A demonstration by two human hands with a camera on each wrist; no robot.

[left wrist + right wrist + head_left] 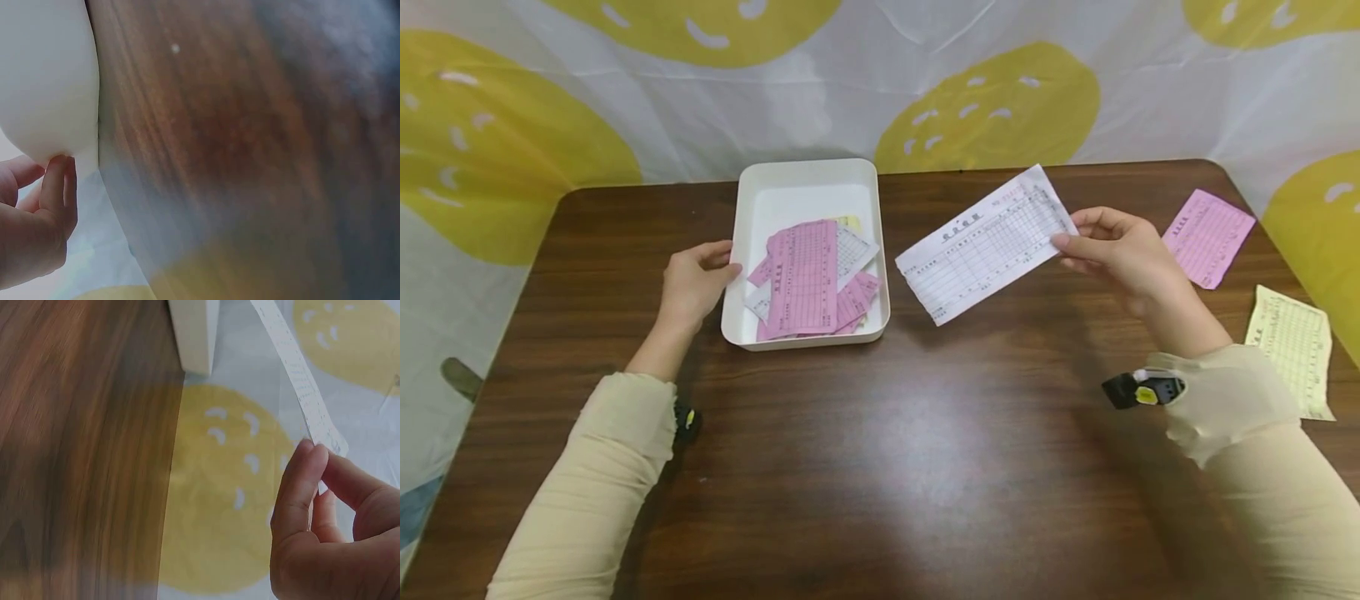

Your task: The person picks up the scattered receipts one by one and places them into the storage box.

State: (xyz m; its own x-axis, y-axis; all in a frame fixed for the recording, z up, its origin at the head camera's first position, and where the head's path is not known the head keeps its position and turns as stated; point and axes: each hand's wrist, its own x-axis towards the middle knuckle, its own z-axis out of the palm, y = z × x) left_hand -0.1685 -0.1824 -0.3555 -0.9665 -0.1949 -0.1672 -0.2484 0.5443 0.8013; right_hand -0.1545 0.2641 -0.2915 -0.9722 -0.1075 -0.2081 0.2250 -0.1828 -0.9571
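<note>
My right hand (pixel 1123 254) pinches a white printed form slip (pixel 985 242) by its right end, thumb on the printed side. The slip is held up over the table, slanting down to the left, just right of a white plastic tray (pixel 805 196). In the right wrist view the slip (pixel 297 378) shows nearly edge-on between thumb and fingertips. At the tray's left side, my left hand (pixel 688 279) pinches the rim, also seen at the tray wall (pixel 50 81) in the left wrist view. Inside the tray lies a loose pile of pink (pixel 805 283), white and yellow slips.
On the right of the brown wooden table (pixel 910 467) lie a pink slip (pixel 1210 237) and a yellow slip (pixel 1292 350), the latter partly behind the right sleeve (pixel 1232 408). A white cloth with yellow shapes (pixel 992 108) hangs behind the table.
</note>
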